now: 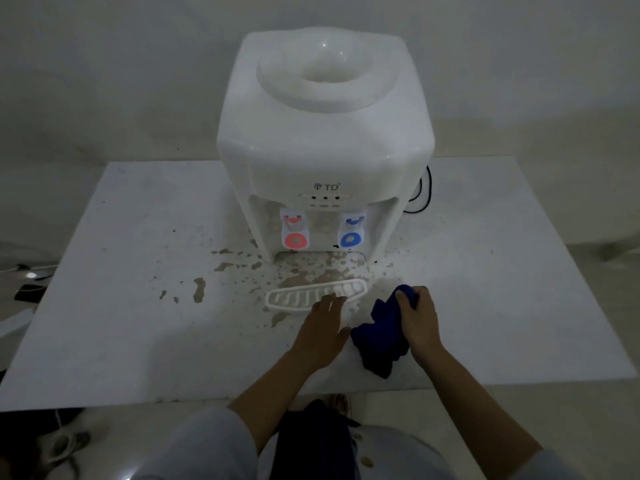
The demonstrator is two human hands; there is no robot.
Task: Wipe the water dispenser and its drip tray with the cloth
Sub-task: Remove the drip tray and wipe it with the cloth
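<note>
1. Far out to the left of both hands, past the edge of the white table (pixel 114 306), dim objects lie on the floor, too dark to tell apart.
2. Brown splatter stains (pixel 199 289) mark the tabletop to the left of the left hand and run on beyond its fingertips, up to the foot of the machine.
3. The drip tray (pixel 294 297), white and slotted, lies loose on the table, out of its recess, slightly askew, straight ahead of the left hand.
4. The left hand (pixel 323 329) lies palm down with its fingers straight and slightly spread; the fingertips touch the near right part of the tray.
5. The water dispenser (pixel 325 140) stands beyond both hands at the back of the table, white, no bottle in its top well, a red tap (pixel 295 233) on the left and a blue tap (pixel 352 233) on the right.
6. The cloth (pixel 379 337), dark blue, sits just right of the left hand, bunched and trailing on the table.
7. The right hand (pixel 420 323) has its fingers curled round the cloth's upper end, gripping it.
8. A black cord (pixel 424 195) loops behind the dispenser, beyond the right hand.
</note>
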